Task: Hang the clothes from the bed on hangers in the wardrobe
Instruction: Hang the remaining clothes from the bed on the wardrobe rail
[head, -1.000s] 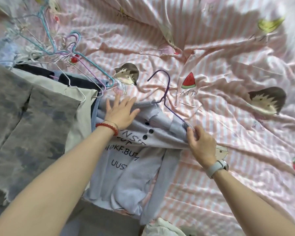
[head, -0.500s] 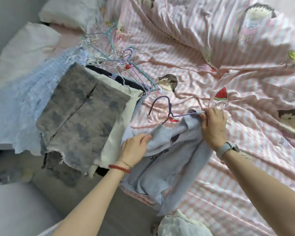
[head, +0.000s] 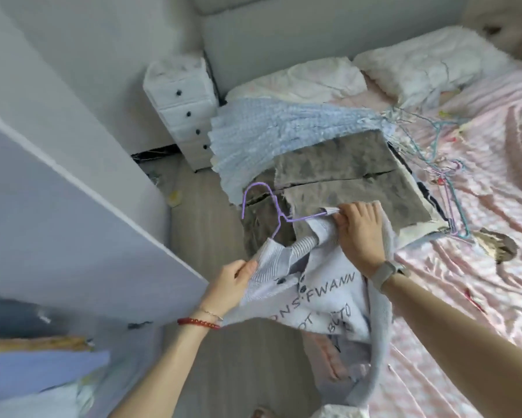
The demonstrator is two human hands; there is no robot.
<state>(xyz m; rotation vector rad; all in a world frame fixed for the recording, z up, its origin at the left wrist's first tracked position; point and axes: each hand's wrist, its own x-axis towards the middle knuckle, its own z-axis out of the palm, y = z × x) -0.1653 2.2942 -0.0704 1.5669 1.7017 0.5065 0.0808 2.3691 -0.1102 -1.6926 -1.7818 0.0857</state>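
A pale lilac knit sweater (head: pixel 323 300) with dark lettering hangs on a purple wire hanger (head: pixel 261 203), lifted off the bed. My left hand (head: pixel 232 285) grips its left shoulder. My right hand (head: pixel 360 233) grips the right shoulder together with the hanger's end. The hook points up and left toward the wardrobe (head: pixel 57 224). On the bed's near edge lie grey mottled shorts (head: pixel 353 179), a light blue textured garment (head: pixel 268 137) and darker clothes underneath. A tangle of spare wire hangers (head: pixel 440 164) lies on the pink striped sheet (head: pixel 479 267).
A white wardrobe panel fills the left, with hanging clothes (head: pixel 36 366) blurred at the lower left. A white drawer unit (head: pixel 184 107) stands by the wall beside the bed. Two white pillows (head: pixel 428 61) lie at the head. Grey wood floor (head: pixel 193 221) runs between bed and wardrobe.
Both hands have lifted the sweater on its hanger off the bed and swung it left. The view has turned from the sheet to the wardrobe side.
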